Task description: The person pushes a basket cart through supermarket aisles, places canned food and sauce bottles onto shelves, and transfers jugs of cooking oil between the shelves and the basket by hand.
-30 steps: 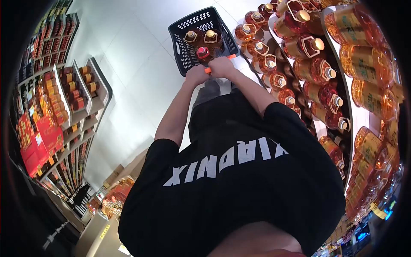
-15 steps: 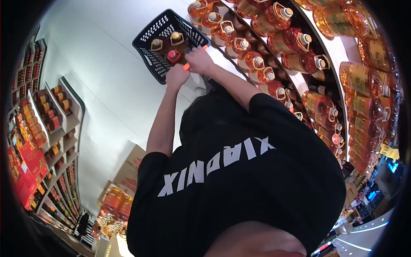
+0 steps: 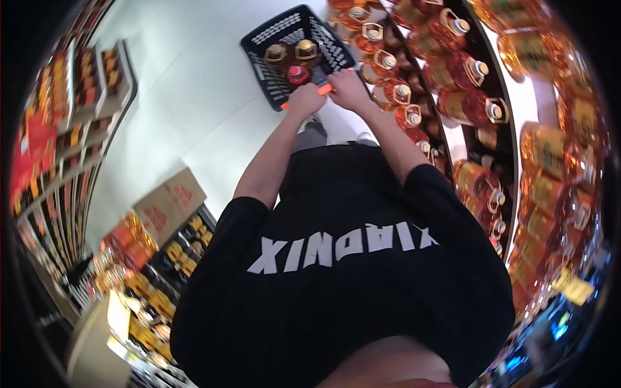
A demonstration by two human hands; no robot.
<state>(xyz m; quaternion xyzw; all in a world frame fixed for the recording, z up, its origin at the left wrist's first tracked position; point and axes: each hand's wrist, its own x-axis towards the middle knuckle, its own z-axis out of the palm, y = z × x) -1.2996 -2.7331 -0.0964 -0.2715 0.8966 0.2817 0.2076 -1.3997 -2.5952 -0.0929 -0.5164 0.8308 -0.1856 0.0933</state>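
A dark shopping basket [image 3: 275,29] with perforated walls is out in front of me at the top of the view. My left hand [image 3: 306,101] is closed around its orange handle [image 3: 325,89]. Just to the right, my right hand [image 3: 350,89] grips the same handle. Inside the basket stand a red-capped bottle [image 3: 297,74] nearest me and two gold-capped bottles [image 3: 275,54] behind it. The lower parts of these bottles are hard to make out.
Shelves of large amber oil bottles [image 3: 446,68] run close along my right. A cardboard box [image 3: 171,202] and stacked bottles [image 3: 129,242] stand to my left. Farther left are store shelves [image 3: 119,77]. Pale floor [image 3: 187,84] lies between.
The basket and both hands have shifted right and slightly up in the view. The box and stacked bottles at left show more fully. Both hands keep their grip on the handle.
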